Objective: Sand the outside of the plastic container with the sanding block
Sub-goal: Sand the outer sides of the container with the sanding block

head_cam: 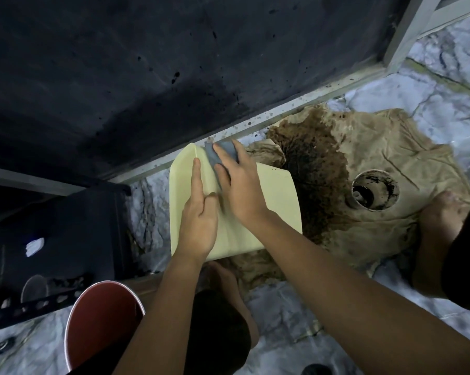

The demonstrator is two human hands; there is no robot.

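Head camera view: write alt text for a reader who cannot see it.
A person's right hand presses a grey sanding block against the far end of a pale yellow plastic container, while the left hand rests flat on it. Beside it, a stained tan cloth holds an open tin.

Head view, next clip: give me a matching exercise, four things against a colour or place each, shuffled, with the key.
Things:
1. plastic container
2. sanding block
3. stool seat
4. round tin

Colour or place:
A. red, at the lower left
B. grey, under the right hand's fingers
C. pale yellow, with the left hand laid flat on it
D. standing on the stained cloth, blackened inside

Pairs: 1-C, 2-B, 3-A, 4-D
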